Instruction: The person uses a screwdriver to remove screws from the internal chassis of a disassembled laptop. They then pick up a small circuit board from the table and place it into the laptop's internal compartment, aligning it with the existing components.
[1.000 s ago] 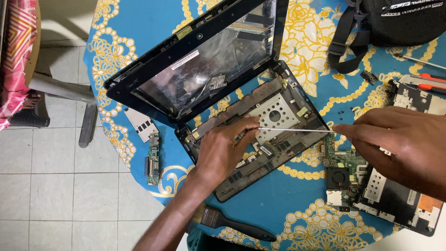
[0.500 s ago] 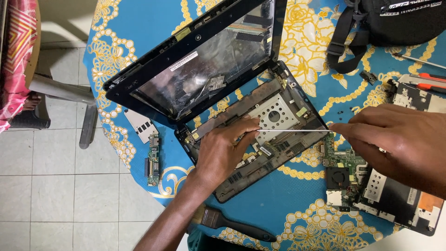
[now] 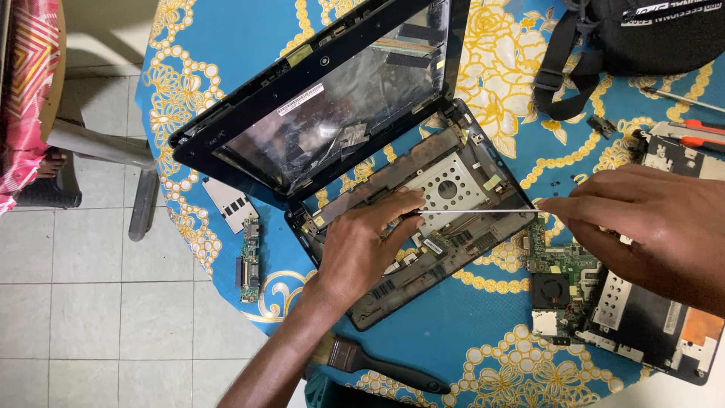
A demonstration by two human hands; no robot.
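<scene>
A thin metal shaft [image 3: 479, 211], likely a screwdriver's, is pinched between the fingertips of the right hand [image 3: 649, 223] and held almost level, its tip reaching the middle of the laptop base [image 3: 423, 227]. The left hand [image 3: 362, 245] is laid flat on that base, fingers spread and closed on nothing, with the fingertips beside the shaft's tip. The base lies open on the blue flowered table [image 3: 491, 325], stripped of its keyboard, with the perforated metal plate [image 3: 449, 189] bared and the screen [image 3: 332, 113] tilted back behind it. A screw or clip inside the base appears to be the work in hand; the tip must be seated squarely while the base is pressed steady. A circuit board [image 3: 559, 279] lies just right of the base, a small board [image 3: 249, 261] to its left, a brush [image 3: 377, 363] near the forearm, and a black bag [image 3: 642, 38] at the far corner.
</scene>
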